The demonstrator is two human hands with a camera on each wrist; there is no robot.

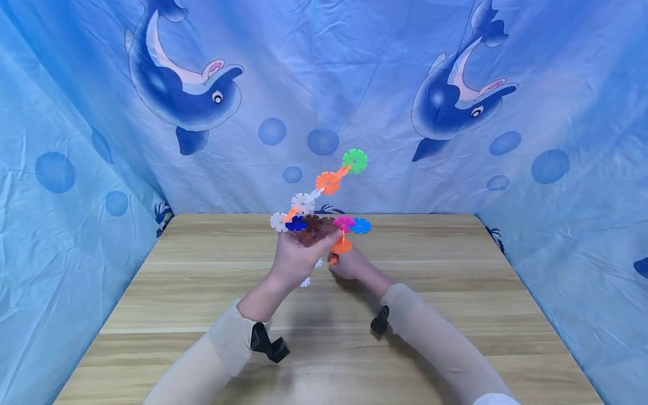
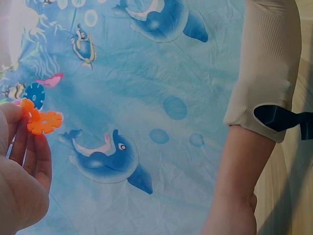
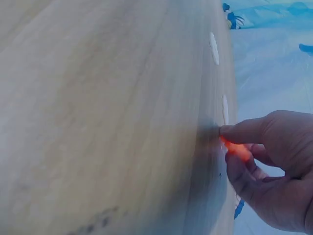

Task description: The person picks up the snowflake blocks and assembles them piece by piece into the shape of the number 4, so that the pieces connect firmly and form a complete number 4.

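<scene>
In the head view my left hand grips a built-up piece of notched plastic snowflake discs above the table. Its row runs from a white disc through dark blue and brown ones to a pink disc and a light blue disc. A chain slants up from the left end to a green disc. Below the pink one hangs an orange disc, also visible in the left wrist view. Low at the tabletop, my right hand pinches another orange snowflake disc between thumb and fingers.
Two loose white discs, a nearer disc and a farther disc, lie on the wooden table close to the hands. Behind the table's far edge hangs a blue dolphin-print curtain, which also closes off both sides.
</scene>
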